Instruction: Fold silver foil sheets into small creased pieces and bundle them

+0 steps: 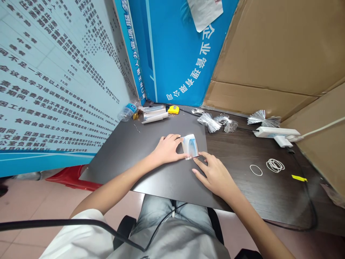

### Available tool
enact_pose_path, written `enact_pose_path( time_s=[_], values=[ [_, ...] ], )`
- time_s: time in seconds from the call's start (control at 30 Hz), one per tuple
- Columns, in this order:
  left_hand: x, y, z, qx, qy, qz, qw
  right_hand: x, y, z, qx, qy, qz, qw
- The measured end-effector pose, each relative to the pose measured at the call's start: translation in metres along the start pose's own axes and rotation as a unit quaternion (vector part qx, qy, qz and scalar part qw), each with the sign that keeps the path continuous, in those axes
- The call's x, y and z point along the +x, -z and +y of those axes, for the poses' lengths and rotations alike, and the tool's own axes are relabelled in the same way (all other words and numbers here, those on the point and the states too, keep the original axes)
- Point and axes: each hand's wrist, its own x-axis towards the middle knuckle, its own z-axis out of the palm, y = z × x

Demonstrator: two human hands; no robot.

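Note:
A small, shiny silver-blue sheet (191, 146) lies on the dark grey board, its surface looking slightly curved. At its left side is my left hand (167, 148), thumb at the lower left corner and forefinger by the upper left edge, holding the sheet between them. My right hand (216, 173) reaches in from the right with two fingertips touching the lower right corner. Its thumb is spread away over the board, and the fingers are apart rather than pinched. Whatever lies under the sheet is hidden.
Behind stand a plastic bottle (128, 111), a silvery roll (155, 116) and a yellow tape measure (173, 109). Fringed silver bundles (209, 122) and a white power strip (277, 133) lie right, with white rings (275, 165) nearer. A black cable (312, 201) hangs over the table edge.

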Motion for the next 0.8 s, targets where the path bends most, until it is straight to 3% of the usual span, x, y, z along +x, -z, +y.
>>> enact_pose_path(
  time_s=[0.33, 0.57, 0.8],
  values=[
    [0.000, 0.001, 0.002, 0.003, 0.005, -0.001, 1.000, -0.001, -0.001, 0.000, 0.000, 0.009, 0.034, 0.999],
    [0.000, -0.002, 0.001, 0.007, 0.004, 0.019, 1.000, 0.012, 0.005, -0.006, 0.002, 0.137, 0.047, 0.989],
    [-0.001, -0.004, -0.001, 0.004, -0.004, 0.023, 1.000, 0.014, 0.000, -0.005, 0.016, 0.121, 0.032, 0.992]
  ],
)
